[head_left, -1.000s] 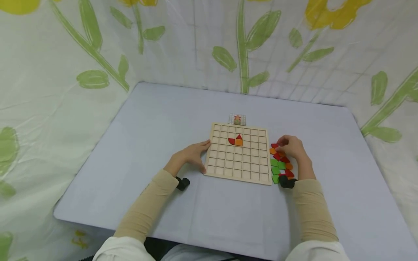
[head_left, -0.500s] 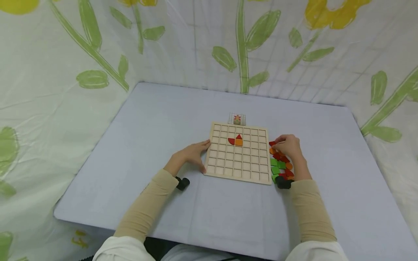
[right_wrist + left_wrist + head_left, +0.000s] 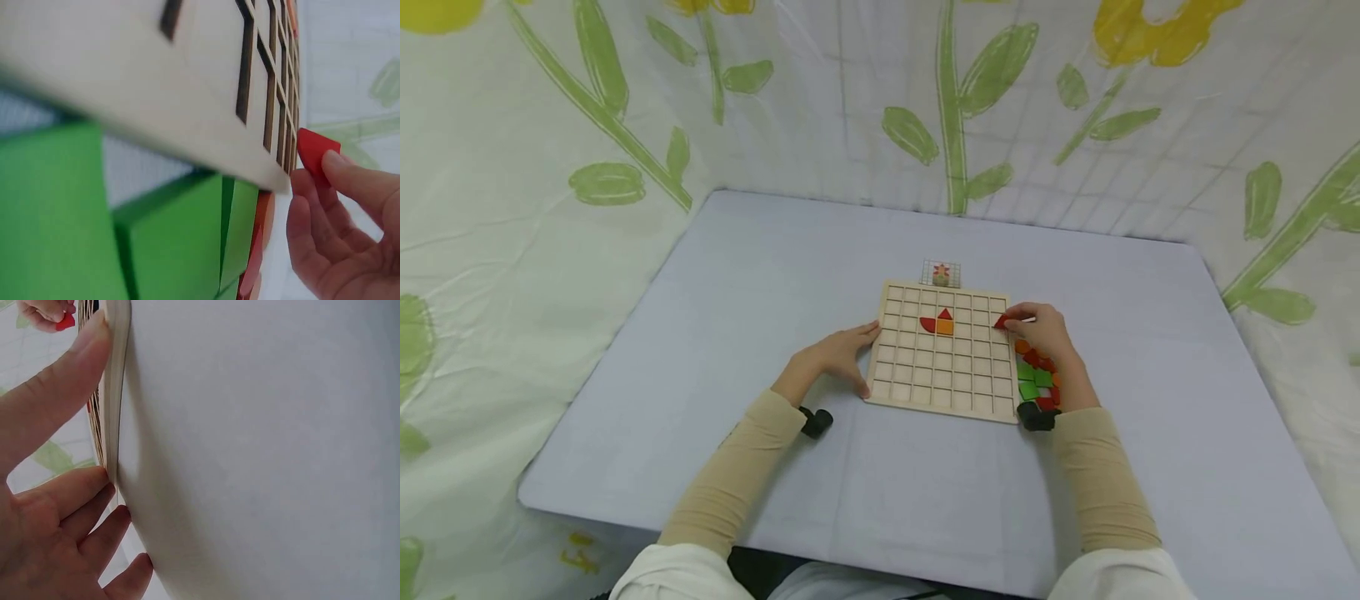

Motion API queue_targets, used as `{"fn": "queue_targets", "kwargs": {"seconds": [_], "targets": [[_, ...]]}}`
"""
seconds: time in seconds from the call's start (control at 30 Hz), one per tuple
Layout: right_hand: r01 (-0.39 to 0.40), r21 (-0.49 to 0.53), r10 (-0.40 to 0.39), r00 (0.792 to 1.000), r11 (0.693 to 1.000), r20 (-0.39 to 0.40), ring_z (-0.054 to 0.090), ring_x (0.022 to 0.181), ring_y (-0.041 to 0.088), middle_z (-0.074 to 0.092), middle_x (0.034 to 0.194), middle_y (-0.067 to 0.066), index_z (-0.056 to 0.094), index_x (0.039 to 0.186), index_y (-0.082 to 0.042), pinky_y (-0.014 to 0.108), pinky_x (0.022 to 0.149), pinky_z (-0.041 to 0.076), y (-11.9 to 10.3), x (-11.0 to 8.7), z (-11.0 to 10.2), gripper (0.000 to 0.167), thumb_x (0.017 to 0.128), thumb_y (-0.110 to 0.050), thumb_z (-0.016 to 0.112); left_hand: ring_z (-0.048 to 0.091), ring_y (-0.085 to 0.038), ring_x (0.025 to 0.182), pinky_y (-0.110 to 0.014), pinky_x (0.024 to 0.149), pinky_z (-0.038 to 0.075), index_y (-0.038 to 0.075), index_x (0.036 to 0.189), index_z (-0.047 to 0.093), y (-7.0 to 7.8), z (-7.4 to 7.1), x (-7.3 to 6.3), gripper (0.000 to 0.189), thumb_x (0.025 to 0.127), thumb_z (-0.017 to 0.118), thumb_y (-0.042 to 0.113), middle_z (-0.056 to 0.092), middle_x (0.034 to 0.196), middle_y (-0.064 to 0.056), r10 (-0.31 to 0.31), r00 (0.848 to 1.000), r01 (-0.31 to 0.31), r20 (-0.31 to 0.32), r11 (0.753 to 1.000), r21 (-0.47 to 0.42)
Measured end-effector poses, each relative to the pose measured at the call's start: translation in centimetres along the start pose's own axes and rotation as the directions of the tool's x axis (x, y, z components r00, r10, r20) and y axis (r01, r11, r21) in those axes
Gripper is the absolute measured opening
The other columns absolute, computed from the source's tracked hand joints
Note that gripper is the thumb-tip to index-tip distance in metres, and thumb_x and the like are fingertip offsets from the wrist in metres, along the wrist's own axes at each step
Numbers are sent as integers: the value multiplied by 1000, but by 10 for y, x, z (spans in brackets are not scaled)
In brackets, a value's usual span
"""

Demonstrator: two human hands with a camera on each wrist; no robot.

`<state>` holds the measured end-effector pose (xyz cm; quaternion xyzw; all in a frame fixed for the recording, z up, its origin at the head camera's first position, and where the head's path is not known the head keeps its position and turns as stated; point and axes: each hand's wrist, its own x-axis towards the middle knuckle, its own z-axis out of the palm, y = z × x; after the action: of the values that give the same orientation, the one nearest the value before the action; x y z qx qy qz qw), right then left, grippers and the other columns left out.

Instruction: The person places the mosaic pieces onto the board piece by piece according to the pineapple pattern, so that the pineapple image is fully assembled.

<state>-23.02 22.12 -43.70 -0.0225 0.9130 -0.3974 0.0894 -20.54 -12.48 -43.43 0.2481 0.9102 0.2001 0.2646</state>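
Note:
A wooden grid board (image 3: 925, 375) lies on the table. In its upper middle cells sit a red triangle (image 3: 945, 314), an orange square (image 3: 944, 327) and a red quarter-circle (image 3: 928, 324). My left hand (image 3: 831, 358) touches the board's left edge, thumb and fingers spread along it; the left wrist view shows fingertips (image 3: 122, 515) against the rim. Between thumb and fingers, my right hand (image 3: 1043, 333) pinches a small red piece (image 3: 315, 150) over the board's right edge. One side of that piece looks curved in the right wrist view; its full outline is partly hidden.
Beside the board's right edge lie loose pieces: green squares (image 3: 1025, 372), an orange round piece (image 3: 1022, 346) and several red ones, partly covered by the right wrist. A small printed pattern card (image 3: 941, 274) lies behind the board. A flower-print curtain (image 3: 812, 125) hangs behind the table.
My right hand has moved left and slightly away from me with the red piece, from the loose pieces to over the board's right edge. My left hand stays at the board.

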Motion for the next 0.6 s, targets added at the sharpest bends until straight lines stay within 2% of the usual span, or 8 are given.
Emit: {"fn": "queue_targets", "kwargs": {"seconds": [0.23,0.43,0.6], "targets": [[29,2,-29,999,1000,44,54,112,40,60,123,26,65,120,5,45,89,49,-7,10,13,29,98,-13,58,16,-31,146,-46,117,19,-2,153,19,0,0,0,110,71,87,25,12,162,-11,-6,1000,6,1,1000,-5],[101,-15,-100,994,995,45,60,104,38,66,110,24,67,110,5,47,86,50,-17,15,22,23,94,-11,65,16,-32,146,-45,117,19,-2,153,19,0,0,1,111,70,87,24,12,162,-12,0,1000,0,1,1000,-5],[112,-21,-111,992,993,65,62,99,36,67,106,21,70,104,3,47,86,50,-24,18,28,19,92,-11,67,15,-31,147,-45,117,18,-2,153,19,1,-1,0,111,70,87,24,12,162,-12,-5,1000,5,4,1000,-15]]}}
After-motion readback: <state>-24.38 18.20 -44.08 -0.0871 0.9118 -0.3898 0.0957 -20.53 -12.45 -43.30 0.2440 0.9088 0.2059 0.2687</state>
